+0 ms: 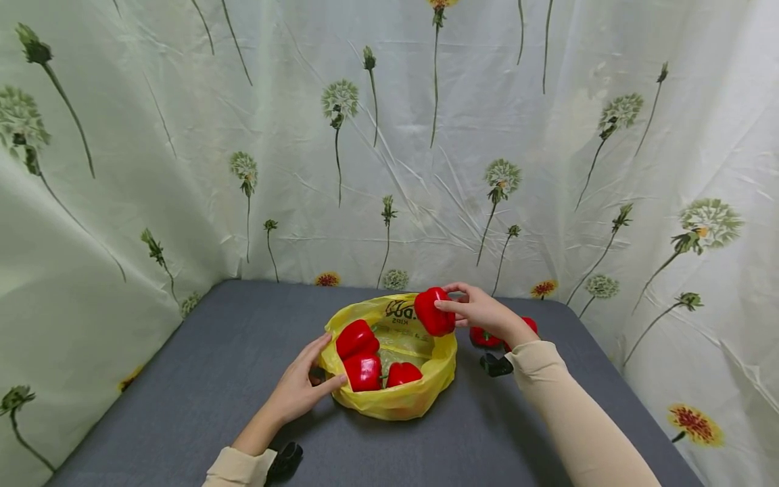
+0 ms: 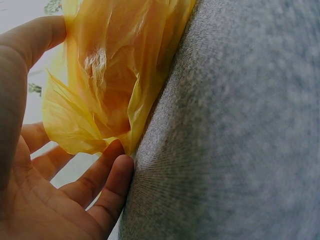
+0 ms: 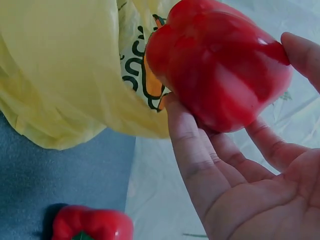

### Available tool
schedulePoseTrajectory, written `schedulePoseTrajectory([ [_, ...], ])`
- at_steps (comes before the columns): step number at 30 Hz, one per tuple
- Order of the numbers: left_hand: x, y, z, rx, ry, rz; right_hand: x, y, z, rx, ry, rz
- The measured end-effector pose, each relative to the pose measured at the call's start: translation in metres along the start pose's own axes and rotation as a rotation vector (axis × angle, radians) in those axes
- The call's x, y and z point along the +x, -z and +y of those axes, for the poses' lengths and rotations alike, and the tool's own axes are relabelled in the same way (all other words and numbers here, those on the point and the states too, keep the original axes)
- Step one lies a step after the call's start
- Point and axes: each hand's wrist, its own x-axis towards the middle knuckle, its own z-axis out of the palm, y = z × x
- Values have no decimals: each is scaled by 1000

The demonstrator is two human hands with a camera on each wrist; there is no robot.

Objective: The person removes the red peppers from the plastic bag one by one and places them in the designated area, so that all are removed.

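A yellow plastic bag (image 1: 398, 404) stands with its mouth wide, several red bell peppers (image 1: 363, 372) inside. At its left side, my left hand (image 1: 299, 384) touches the plastic with spread, fairly straight fingers and thumb; the crumpled bag side (image 2: 112, 75) fills much of the left wrist view. Over the right rim, my right hand (image 1: 483, 314) holds another red bell pepper (image 1: 435, 312) between thumb and fingers. That held pepper (image 3: 220, 65) shows close up in the right wrist view, beside the printed wall of the bag (image 3: 55, 65).
Right of the bag, other red bell peppers (image 1: 484, 337) lie on the dark grey table (image 1: 201, 379), partly hidden behind my right forearm. A flower-printed curtain (image 1: 292, 135) hangs behind and at both sides. Black wrist devices (image 1: 285, 461) sit at the wrists.
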Motion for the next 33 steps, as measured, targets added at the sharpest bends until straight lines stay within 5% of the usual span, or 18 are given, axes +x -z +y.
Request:
schedulePoseTrajectory([
  [33,0,1,0,-5,11,-11,-30,61,38,14,-6,247],
])
